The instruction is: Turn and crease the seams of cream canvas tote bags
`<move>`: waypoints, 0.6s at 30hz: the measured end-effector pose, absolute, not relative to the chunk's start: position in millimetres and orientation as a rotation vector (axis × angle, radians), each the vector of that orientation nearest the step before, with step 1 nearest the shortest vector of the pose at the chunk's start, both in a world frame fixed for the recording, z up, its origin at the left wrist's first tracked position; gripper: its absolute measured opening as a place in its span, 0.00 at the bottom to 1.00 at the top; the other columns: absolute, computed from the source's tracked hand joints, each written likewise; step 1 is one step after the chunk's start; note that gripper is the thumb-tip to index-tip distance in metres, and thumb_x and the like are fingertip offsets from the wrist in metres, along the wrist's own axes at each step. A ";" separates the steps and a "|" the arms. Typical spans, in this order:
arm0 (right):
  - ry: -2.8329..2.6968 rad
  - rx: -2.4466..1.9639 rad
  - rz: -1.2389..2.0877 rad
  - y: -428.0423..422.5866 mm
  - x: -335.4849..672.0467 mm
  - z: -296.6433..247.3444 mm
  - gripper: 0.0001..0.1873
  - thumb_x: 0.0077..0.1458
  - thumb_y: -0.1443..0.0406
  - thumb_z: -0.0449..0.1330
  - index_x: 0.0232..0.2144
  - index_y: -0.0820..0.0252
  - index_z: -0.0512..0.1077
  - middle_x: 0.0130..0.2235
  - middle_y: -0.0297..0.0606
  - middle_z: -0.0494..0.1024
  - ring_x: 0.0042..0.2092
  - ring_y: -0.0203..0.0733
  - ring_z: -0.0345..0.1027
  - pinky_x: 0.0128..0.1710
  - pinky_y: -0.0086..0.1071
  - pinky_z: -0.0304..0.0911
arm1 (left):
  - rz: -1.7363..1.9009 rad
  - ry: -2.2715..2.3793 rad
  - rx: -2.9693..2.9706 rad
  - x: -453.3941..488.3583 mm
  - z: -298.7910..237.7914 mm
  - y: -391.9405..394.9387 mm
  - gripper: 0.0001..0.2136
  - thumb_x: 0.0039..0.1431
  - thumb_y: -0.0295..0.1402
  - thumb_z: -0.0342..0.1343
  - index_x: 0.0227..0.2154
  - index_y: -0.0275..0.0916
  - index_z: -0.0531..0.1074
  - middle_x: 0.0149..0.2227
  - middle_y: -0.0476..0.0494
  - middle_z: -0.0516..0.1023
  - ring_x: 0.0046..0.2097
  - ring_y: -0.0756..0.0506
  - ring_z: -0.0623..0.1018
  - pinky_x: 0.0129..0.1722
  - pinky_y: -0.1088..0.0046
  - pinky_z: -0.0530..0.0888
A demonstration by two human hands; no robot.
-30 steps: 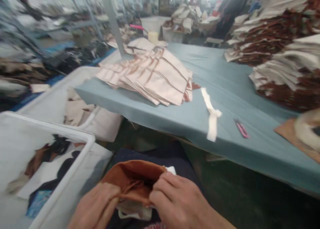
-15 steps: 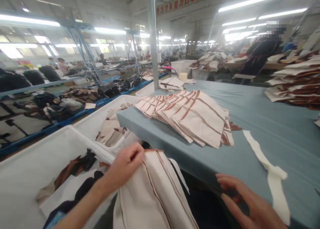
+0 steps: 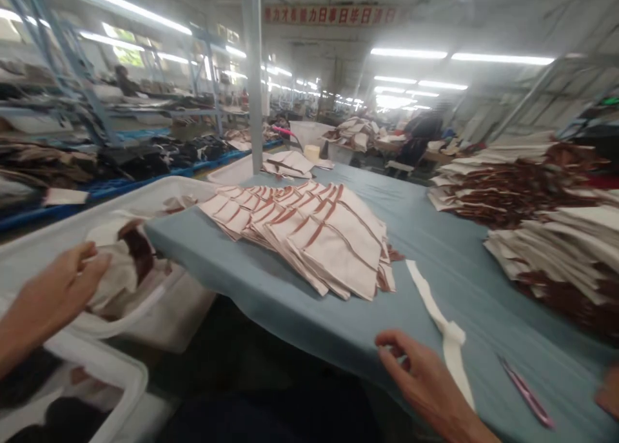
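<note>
Two bare hands showed in my feed. My left hand (image 3: 53, 295) was out over the white bin (image 3: 145, 188) that stood against the near left corner of the bench (image 3: 435, 236). Its fingers (image 3: 89, 262) were closed on a crumpled cream-and-brown cloth piece (image 3: 118, 272). That piece sat low inside the bin, and I could not tell whether it rested on the cloth beneath it or hung clear.

My right hand (image 3: 420, 378) was at the near edge of the bench, palm down on the blue-grey cover. Its fingers (image 3: 394, 336) were loosely curled and part open, with nothing in them that I could see. A white strip (image 3: 438, 317) lay just beside that hand on its right, running away across the cover. Pink snips (image 3: 527, 391) lay farther right, apart from the strip.

Past the hands, a fanned stack (image 3: 314, 236) of flat cream pieces with brown seams lay spread over the bench's left half. Tall piles (image 3: 565, 256) of cream and brown cloth stood along the right side, well apart from the stack. A second bin (image 3: 130, 372) showed its rim at the lower left, dark cloth inside it. At the far end of the bench stood a person in dark clothes (image 3: 418, 137), too blurred for me to make out more.
</note>
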State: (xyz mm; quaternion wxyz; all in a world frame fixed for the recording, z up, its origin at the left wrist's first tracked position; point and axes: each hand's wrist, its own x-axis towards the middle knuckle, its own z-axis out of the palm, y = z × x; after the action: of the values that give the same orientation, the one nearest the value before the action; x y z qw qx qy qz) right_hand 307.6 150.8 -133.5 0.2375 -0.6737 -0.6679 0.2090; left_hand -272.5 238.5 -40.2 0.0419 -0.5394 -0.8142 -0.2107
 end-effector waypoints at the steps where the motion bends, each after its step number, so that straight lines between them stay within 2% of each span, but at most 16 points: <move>1: -1.835 -1.831 0.506 155.8 304.0 -128.9 0.22 0.69 0.50 0.54 0.43 0.55 0.84 0.34 0.39 0.88 0.32 0.47 0.82 0.35 0.38 0.75 | -0.712 -2.497 -1.750 -249.8 -55.1 244.2 0.36 0.70 0.60 0.32 0.60 0.39 0.70 0.57 0.35 0.84 0.59 0.29 0.82 0.60 0.49 0.77; 3: -1.844 -1.790 0.346 168.8 296.2 -120.6 0.19 0.69 0.53 0.56 0.41 0.57 0.82 0.32 0.38 0.87 0.29 0.46 0.81 0.32 0.38 0.73 | -0.850 -2.455 -1.948 -197.1 -74.9 256.4 0.33 0.65 0.59 0.43 0.60 0.38 0.71 0.59 0.29 0.84 0.60 0.24 0.82 0.65 0.42 0.75; 6: -1.849 -1.726 0.138 196.7 284.9 -110.4 0.15 0.66 0.56 0.61 0.44 0.59 0.82 0.35 0.40 0.87 0.29 0.46 0.80 0.33 0.39 0.74 | -1.059 -2.225 -2.330 -111.9 -78.9 276.1 0.28 0.66 0.57 0.50 0.59 0.44 0.74 0.61 0.36 0.86 0.59 0.28 0.84 0.66 0.48 0.76; 9: -1.846 -1.677 0.080 234.7 276.0 -99.9 0.15 0.64 0.58 0.64 0.49 0.59 0.80 0.43 0.44 0.87 0.41 0.51 0.84 0.43 0.42 0.77 | -1.210 -1.965 -2.588 -34.5 -66.6 301.3 0.26 0.69 0.53 0.52 0.59 0.42 0.77 0.60 0.35 0.87 0.58 0.31 0.85 0.64 0.55 0.77; 12: -1.837 -1.613 0.041 279.0 270.1 -87.4 0.17 0.65 0.59 0.64 0.54 0.59 0.77 0.53 0.50 0.86 0.55 0.56 0.82 0.55 0.47 0.76 | -1.247 -1.834 -2.724 24.5 -55.6 336.2 0.20 0.69 0.44 0.60 0.58 0.42 0.78 0.58 0.35 0.86 0.61 0.31 0.83 0.65 0.55 0.76; 15: -1.831 -1.552 0.020 320.3 268.0 -76.8 0.19 0.65 0.60 0.65 0.56 0.61 0.75 0.58 0.53 0.83 0.60 0.58 0.78 0.62 0.51 0.73 | -1.247 -1.931 -2.754 61.4 -50.9 371.0 0.14 0.72 0.42 0.65 0.52 0.38 0.79 0.51 0.38 0.85 0.53 0.36 0.84 0.57 0.51 0.81; 18: -1.837 -1.494 0.023 344.7 271.5 -73.3 0.21 0.63 0.61 0.64 0.57 0.64 0.74 0.57 0.56 0.83 0.60 0.60 0.78 0.63 0.53 0.73 | -1.277 -1.995 -2.873 80.0 -47.9 385.6 0.14 0.74 0.44 0.66 0.47 0.37 0.79 0.46 0.44 0.83 0.44 0.42 0.84 0.46 0.59 0.83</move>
State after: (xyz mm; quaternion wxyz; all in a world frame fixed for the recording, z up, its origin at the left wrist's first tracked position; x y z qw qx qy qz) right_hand 271.5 344.7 -73.3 0.3774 -0.5844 -0.7184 0.0090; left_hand 80.0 385.6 -47.9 -0.2869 -0.7392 -0.5132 -0.3285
